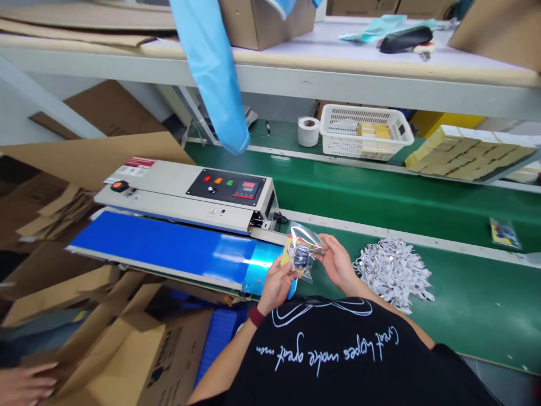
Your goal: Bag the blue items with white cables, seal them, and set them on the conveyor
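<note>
Between both hands I hold a clear plastic bag (301, 254) with a dark coiled item and a yellow card inside. My left hand (276, 283) grips its left side, thumb and fingers closed. At the upper right edge of the bag, my right hand (335, 258) pinches the plastic. The bag is just off the right end of a bag sealing machine (186, 192), near its blue conveyor belt (169, 248). Right of my right hand lies a heap of white cables (395, 273) on the green bench.
Another bagged item (505, 233) lies on the green belt (359, 194) at right. Behind stand a white basket (366, 152), a label roll (309, 132) and stacked yellowish cards (469, 155). Cardboard boxes (139, 349) crowd the lower left, where another person's hand (31, 384) shows. A blue sleeve (215, 79) hangs above.
</note>
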`<state>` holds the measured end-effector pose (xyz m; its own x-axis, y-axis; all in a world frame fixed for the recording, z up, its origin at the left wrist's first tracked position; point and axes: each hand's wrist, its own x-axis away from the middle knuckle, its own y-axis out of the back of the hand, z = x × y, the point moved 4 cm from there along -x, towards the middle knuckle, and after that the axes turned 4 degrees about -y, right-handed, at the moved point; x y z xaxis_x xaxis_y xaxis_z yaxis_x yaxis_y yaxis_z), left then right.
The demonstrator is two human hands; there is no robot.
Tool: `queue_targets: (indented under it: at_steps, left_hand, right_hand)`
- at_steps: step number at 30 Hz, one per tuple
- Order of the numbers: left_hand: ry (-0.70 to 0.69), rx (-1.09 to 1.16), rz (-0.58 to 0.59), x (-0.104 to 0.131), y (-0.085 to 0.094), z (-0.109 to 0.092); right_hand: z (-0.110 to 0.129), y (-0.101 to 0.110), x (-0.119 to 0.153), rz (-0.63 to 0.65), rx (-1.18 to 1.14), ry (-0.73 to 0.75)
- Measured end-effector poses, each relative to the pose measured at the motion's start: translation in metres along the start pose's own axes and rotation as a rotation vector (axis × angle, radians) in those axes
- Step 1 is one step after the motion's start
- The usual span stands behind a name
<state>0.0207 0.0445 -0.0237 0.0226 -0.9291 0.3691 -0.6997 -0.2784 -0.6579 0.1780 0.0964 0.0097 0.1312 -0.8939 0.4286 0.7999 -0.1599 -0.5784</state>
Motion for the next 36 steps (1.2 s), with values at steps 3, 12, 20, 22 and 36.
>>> queue_targets:
  at_steps: [3,12,20,22,36]
  left_hand:
    - [-0.046,-0.047,-0.089,0.012,0.022,-0.022]
    - [-0.125,-0.178,-0.241,0.020,0.065,-0.053]
    - [-0.112,-0.122,-0.289,0.017,0.073,-0.054]
    - [-0.102,-0.138,-0.319,0.017,0.076,-0.059]
    - [-0.204,-0.200,-0.468,-0.010,0.117,-0.114]
  right_hand:
    - [-0.011,0.010,0.001,0.010,0.021,-0.050]
    - [-0.008,0.042,0.000,-0.020,0.157,-0.047]
    - [-0.028,0.020,0.011,0.136,0.346,-0.160]
    - [-0.028,0.022,0.012,0.120,0.349,-0.157]
    - [-0.024,0.048,0.012,0.024,0.346,-0.123]
